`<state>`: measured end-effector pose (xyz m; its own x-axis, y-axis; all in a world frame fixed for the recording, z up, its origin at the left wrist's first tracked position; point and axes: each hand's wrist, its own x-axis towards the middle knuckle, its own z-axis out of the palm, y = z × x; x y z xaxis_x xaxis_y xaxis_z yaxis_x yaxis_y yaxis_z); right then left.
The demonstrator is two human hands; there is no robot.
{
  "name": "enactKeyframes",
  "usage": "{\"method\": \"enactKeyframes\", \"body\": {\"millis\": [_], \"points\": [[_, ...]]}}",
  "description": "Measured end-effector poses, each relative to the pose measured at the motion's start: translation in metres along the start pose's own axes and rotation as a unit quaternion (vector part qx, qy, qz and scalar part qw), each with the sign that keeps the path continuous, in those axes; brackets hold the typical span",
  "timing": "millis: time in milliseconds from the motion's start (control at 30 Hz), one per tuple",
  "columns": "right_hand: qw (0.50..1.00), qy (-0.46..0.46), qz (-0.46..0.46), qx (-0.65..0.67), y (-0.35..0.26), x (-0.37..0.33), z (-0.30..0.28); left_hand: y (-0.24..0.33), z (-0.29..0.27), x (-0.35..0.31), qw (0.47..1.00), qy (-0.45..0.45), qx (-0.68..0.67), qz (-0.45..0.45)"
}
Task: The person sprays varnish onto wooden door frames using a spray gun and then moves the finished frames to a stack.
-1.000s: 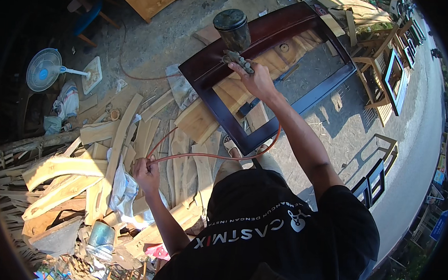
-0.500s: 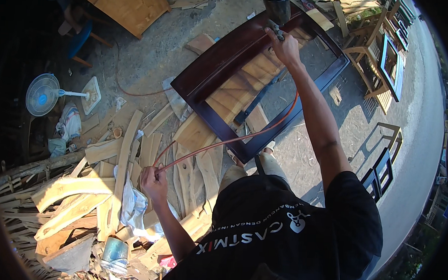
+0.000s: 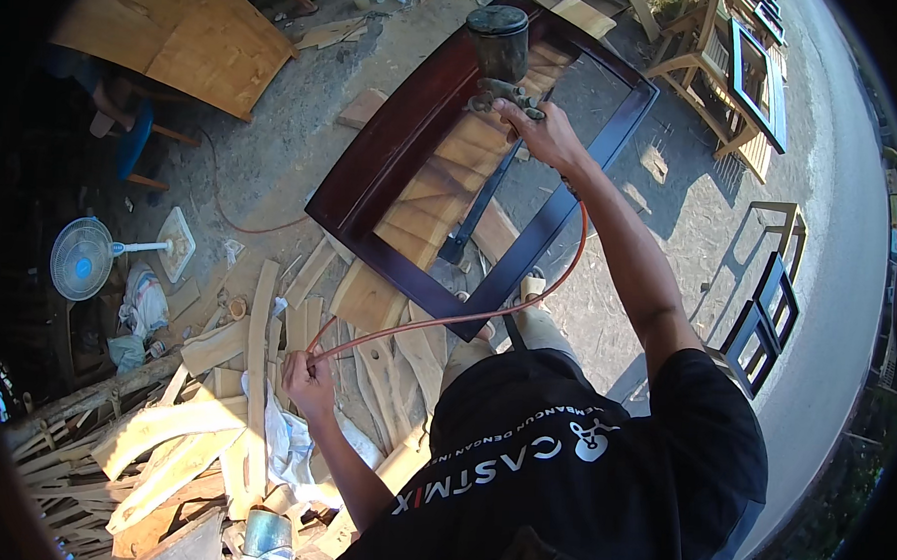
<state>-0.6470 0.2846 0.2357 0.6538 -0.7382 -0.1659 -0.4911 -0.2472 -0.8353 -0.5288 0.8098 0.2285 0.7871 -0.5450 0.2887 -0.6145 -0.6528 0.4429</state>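
Now right hand [image 3: 550, 139], clenched round spray gun [image 3: 503, 60], appears farther along dark-red frame [image 3: 405, 128] than second ago: shifted away from left corner, toward far end of broad solid side. Left hand [image 3: 307, 382] still grasping red hose [image 3: 396, 329]. Frame stands before person, nearest corner by feet [image 3: 532, 288]. Probably means work has passed to farther stretch.
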Motion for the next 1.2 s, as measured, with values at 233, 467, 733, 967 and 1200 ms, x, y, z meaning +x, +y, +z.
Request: {"method": "enactKeyframes", "body": {"millis": [233, 467, 733, 967, 1200], "points": [[0.997, 0.056, 0.001, -0.052, 0.039, 0.038, -0.041, 0.040, 0.007, 0.006, 1.000, -0.002, 0.002, 0.027], [0.986, 0.149, -0.001, -0.077, 0.074, 0.113, -0.096, 0.082, 0.023, -0.008, 1.000, -0.021, 0.018, 0.007], [0.975, 0.198, -0.004, -0.100, 0.087, 0.111, -0.132, 0.113, 0.042, -0.012, 0.998, -0.021, 0.037, 0.047], [0.997, 0.077, 0.011, -0.009, 0.084, 0.054, -0.110, 0.123, 0.033, -0.012, 0.998, -0.015, 0.057, -0.004], [0.999, -0.027, -0.031, 0.032, 0.056, -0.020, -0.055, 0.110, 0.026, -0.027, 0.997, 0.010, 0.078, -0.025]]}}
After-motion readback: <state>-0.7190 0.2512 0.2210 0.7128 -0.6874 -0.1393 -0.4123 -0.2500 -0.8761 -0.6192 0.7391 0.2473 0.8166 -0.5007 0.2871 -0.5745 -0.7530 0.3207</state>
